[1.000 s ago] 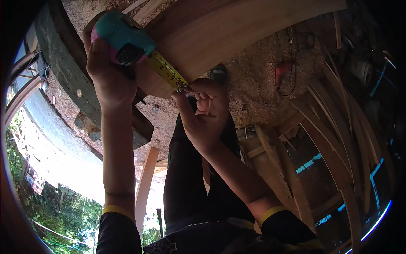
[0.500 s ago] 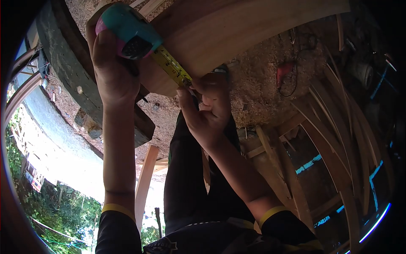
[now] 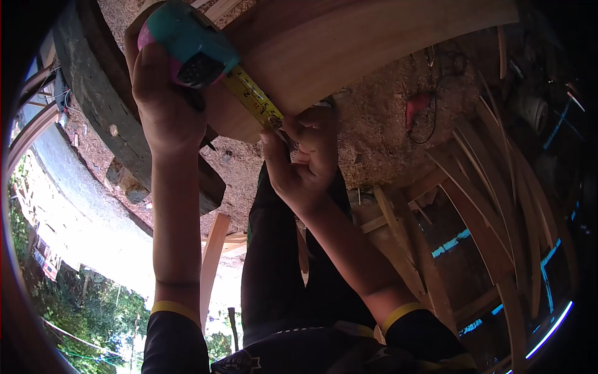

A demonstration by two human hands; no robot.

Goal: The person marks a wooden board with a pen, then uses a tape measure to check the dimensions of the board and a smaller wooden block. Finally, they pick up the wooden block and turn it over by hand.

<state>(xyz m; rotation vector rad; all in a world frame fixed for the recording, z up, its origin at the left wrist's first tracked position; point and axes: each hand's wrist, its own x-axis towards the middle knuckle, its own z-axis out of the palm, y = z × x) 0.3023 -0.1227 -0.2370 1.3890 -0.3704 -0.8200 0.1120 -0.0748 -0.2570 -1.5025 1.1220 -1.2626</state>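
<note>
My left hand (image 3: 167, 112) is wrapped around a teal and pink tape measure (image 3: 190, 38) at the upper left. A short length of yellow blade (image 3: 252, 98) runs out of it across the end of a wide wooden board (image 3: 324, 53). My right hand (image 3: 308, 162) pinches the blade's end at the board's edge between thumb and fingers. Below my left palm a dark pointed tip (image 3: 210, 146) sticks out; the rest of that object is mostly hidden.
A thick dark timber (image 3: 103, 93) curves along the left. Sawdust covers the ground, where a red corded power tool (image 3: 418, 109) lies. Several long wooden strips (image 3: 489, 181) are piled at the right. Another plank (image 3: 213, 255) stands beside my legs.
Both hands keep their hold on the tape measure and its blade. The view has shifted very slightly; nothing else visibly differs.
</note>
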